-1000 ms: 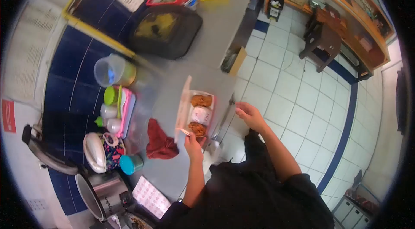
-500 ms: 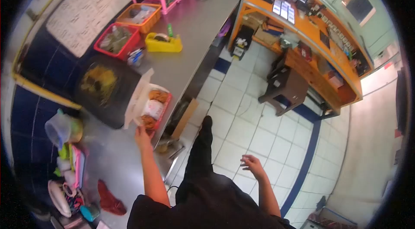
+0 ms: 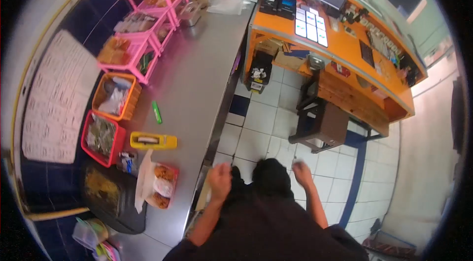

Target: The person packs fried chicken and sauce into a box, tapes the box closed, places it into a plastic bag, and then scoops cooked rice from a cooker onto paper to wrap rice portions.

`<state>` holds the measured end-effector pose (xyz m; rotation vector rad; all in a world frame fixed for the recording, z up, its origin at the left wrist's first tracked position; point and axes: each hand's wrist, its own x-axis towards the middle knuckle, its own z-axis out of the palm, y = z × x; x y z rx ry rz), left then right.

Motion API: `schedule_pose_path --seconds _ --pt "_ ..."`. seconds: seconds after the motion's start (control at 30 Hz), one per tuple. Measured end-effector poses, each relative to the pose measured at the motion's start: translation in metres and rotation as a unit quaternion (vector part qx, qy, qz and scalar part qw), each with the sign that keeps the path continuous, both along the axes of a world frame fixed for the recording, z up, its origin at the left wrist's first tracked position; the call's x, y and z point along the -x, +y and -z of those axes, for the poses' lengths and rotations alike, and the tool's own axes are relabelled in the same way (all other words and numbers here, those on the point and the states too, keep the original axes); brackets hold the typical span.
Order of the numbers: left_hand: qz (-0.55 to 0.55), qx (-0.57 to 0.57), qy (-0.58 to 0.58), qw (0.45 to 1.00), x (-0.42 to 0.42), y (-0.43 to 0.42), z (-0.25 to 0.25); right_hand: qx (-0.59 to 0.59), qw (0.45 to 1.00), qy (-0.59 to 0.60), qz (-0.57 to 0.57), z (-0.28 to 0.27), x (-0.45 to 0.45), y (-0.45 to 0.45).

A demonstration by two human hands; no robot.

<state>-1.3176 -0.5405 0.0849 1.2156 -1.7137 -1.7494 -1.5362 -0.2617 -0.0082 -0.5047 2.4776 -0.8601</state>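
Food box (image 3: 144, 181) on bench (image 3: 189, 93), near the front edge, lid up on the wall side. Fried chicken (image 3: 163, 172) at both ends, white packet (image 3: 163, 187) between. Yellow tape dispenser (image 3: 168, 142) just beyond; black container (image 3: 130, 212) beside it, wall side. Left hand (image 3: 219, 181) apart from box, past bench edge; right hand (image 3: 302, 174) farther out, above floor tiles (image 3: 276, 118). Both blurred, can't tell whether fingers are curled or spread.
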Motion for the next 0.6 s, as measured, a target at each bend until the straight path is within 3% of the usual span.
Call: schedule_pose_path --seconds 0.03,0.07,0.13,0.17,0.2,0.27,0.3,0.33,0.37,0.4,0.43,0.47,0.5,0.6 --pt "0.072 -0.058 0.010 0.996 0.039 -0.004 0.048 0.113 0.993 -0.007 0.013 -0.026 0.024 -0.057" --pt "0.085 -0.095 0.118 0.985 0.086 0.004 0.080 0.217 0.976 0.017 0.019 -0.039 0.046 -0.110" --pt "0.126 -0.314 0.047 0.940 0.173 -0.006 0.074 0.240 0.964 0.088 -0.073 -0.095 0.084 -0.192" --pt "0.125 -0.306 0.046 0.943 0.213 -0.013 0.065 0.269 0.945 0.139 -0.125 -0.119 0.095 -0.221" --pt "0.127 -0.444 0.233 0.856 0.250 -0.020 0.053 0.296 0.920 0.188 -0.175 -0.131 0.114 -0.242" --pt "0.120 -0.550 0.407 0.719 0.319 -0.048 0.031 0.281 0.906 0.233 -0.215 -0.107 0.171 -0.258" --pt "0.129 -0.535 0.345 0.760 0.346 -0.064 0.020 0.254 0.892 0.272 -0.257 -0.090 0.198 -0.259" --pt "0.138 -0.516 0.284 0.796 0.372 -0.082 0.012 0.189 0.913 0.251 -0.260 -0.069 0.234 -0.261" --pt "0.143 -0.535 0.280 0.784 0.387 -0.102 0.024 0.124 0.928 0.235 -0.262 -0.041 0.284 -0.264" --pt "0.135 -0.535 0.273 0.788 0.398 -0.117 0.019 0.024 0.954 0.093 -0.285 0.012 0.332 -0.259" --pt "0.099 -0.388 0.220 0.890 0.414 -0.137 0.014 -0.076 0.950 -0.057 -0.298 0.056 0.371 -0.245" --pt "0.056 -0.235 0.118 0.963 0.431 -0.157 0.008 -0.191 0.938 -0.077 -0.278 0.044 0.422 -0.232" --pt "0.005 -0.101 0.034 0.994 0.435 -0.179 0.024 -0.126 0.957 -0.061 -0.255 0.084 0.447 -0.226" --pt "-0.159 0.134 -0.111 0.972 0.422 -0.249 0.134 -0.037 0.976 0.000 -0.215 0.051 0.495 -0.279"
